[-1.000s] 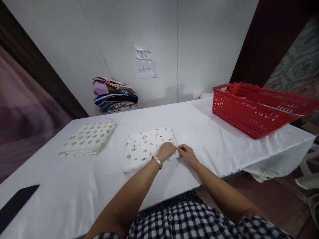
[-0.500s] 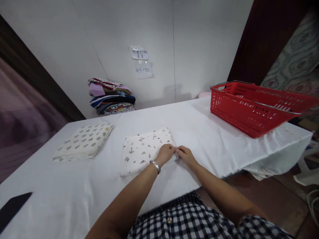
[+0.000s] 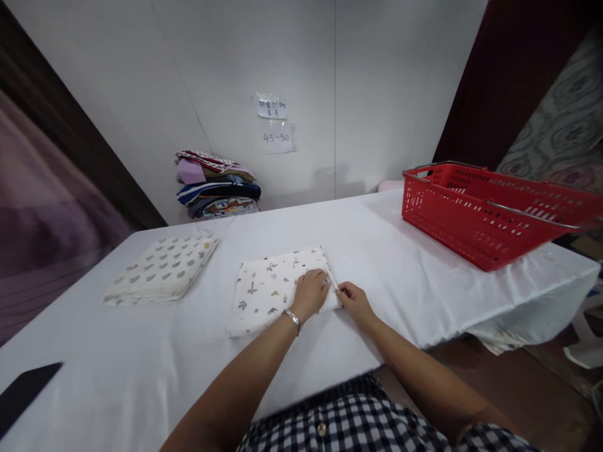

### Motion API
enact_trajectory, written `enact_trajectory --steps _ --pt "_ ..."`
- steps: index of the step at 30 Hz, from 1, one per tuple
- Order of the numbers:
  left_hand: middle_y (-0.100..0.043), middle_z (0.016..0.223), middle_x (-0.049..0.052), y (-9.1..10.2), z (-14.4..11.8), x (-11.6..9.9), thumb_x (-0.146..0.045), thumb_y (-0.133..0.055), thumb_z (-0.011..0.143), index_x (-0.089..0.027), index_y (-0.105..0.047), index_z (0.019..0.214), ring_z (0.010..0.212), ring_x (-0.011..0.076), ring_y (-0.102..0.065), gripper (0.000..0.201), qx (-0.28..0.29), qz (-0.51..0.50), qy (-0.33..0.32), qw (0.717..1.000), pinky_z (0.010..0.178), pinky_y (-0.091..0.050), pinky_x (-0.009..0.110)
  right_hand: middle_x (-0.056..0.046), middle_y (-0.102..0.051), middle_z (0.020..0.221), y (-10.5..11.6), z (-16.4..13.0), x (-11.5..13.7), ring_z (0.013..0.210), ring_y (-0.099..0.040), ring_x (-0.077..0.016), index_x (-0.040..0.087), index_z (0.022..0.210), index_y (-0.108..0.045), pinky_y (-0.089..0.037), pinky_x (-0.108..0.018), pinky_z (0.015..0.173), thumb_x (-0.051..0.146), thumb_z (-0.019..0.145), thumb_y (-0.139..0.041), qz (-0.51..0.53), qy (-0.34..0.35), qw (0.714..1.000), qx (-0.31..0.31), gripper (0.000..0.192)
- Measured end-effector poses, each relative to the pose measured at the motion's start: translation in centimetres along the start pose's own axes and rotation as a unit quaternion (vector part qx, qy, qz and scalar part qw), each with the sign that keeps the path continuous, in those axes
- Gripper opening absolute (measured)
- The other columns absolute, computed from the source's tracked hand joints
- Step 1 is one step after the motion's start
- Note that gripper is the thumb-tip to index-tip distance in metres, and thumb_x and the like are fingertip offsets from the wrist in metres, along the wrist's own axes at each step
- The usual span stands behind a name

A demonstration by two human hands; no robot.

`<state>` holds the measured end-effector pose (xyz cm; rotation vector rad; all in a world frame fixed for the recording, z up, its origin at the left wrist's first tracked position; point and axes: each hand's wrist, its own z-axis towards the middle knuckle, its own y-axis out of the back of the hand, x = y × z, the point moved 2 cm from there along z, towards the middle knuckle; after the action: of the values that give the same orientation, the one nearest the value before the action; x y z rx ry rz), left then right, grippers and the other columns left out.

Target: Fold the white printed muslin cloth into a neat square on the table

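Observation:
A folded white cloth (image 3: 264, 292) with a small leaf and insect print lies in the middle of the table. My left hand (image 3: 311, 292), with a silver bracelet at the wrist, rests on the cloth near its right side, fingers stretched over the fabric. At the right edge of the same cloth, my right hand (image 3: 354, 301) pinches the border between thumb and fingers. Another folded white cloth (image 3: 162, 270), printed with grey-green motifs and one yellow spot, lies to the left, apart from both hands.
A red plastic basket (image 3: 452, 216) with metal handles stands at the table's right end. Against the wall is a stack of folded fabrics (image 3: 219, 188). Near the left front lies a dark flat object (image 3: 28, 392). White cloth covers the table (image 3: 117, 364).
My hands, which were together at the cloth's right edge, are now slightly apart. The left has settled flatter on the cloth; the right still pinches the edge. The view has shifted a little.

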<state>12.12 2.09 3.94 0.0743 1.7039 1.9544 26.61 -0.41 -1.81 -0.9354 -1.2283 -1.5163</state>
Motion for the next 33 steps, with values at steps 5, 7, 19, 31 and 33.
enact_trajectory --steps 5,7,19,31,33 --pt "-0.04 0.141 0.008 -1.0 1.1 0.8 -0.033 -0.036 0.09 -0.02 -0.045 0.127 0.132 0.023 -0.029 0.04 0.045 0.026 -0.001 0.999 0.107 -0.022 0.044 0.002 -0.051 0.063 -0.1 0.0 0.0 0.057 -0.044 -0.0116 0.019 0.075 -0.058 -0.035 -0.022 0.051 0.037 0.081 -0.049 -0.011 0.007 1.0 -0.008 0.021" --pt "-0.039 0.142 0.008 -1.0 1.7 1.2 -0.033 -0.034 0.091 -0.02 -0.045 0.127 0.133 0.0227 -0.029 0.04 0.052 0.029 -0.004 0.998 0.107 -0.023 0.044 0.002 -0.051 0.063 -0.1 0.0 -0.1 0.057 -0.043 -0.0117 0.019 0.075 -0.058 -0.035 -0.022 0.05 0.038 0.08 -0.05 -0.018 0.006 1.0 -0.014 0.021" --pt "-0.046 0.135 0.01 -0.4 7.6 5.2 -0.017 -0.037 0.088 -0.015 -0.057 0.112 0.121 0.0224 -0.042 0.031 -0.011 0.056 0.02 0.998 0.099 -0.035 0.035 0.003 -0.05 0.063 -0.2 0.0 0.7 0.055 -0.043 -0.0105 0.02 0.074 -0.055 -0.033 -0.022 0.052 0.036 0.079 -0.053 -0.059 0.009 0.998 -0.002 0.017" --pt "-0.058 0.108 0.009 -0.3 10.6 6.1 -0.02 -0.045 0.084 -0.017 -0.058 0.106 0.108 0.0217 -0.046 0.026 -0.037 0.012 0.079 0.996 0.087 -0.04 0.031 0.004 -0.049 0.062 -0.2 0.2 0.8 0.056 -0.042 -0.0109 0.02 0.072 -0.052 -0.034 -0.023 0.054 0.031 0.079 -0.053 -0.089 0.005 0.996 0.009 0.013" --pt "-0.059 0.103 0.007 -0.3 10.7 6.2 -0.021 -0.046 0.083 -0.018 -0.06 0.097 0.104 0.0207 -0.047 0.02 -0.042 0.001 0.075 0.996 0.082 -0.041 0.03 0.004 -0.049 0.062 -0.1 0.2 0.9 0.056 -0.042 -0.0109 0.02 0.072 -0.051 -0.034 -0.023 0.054 0.031 0.079 -0.053 -0.088 0.004 0.996 0.013 0.013"
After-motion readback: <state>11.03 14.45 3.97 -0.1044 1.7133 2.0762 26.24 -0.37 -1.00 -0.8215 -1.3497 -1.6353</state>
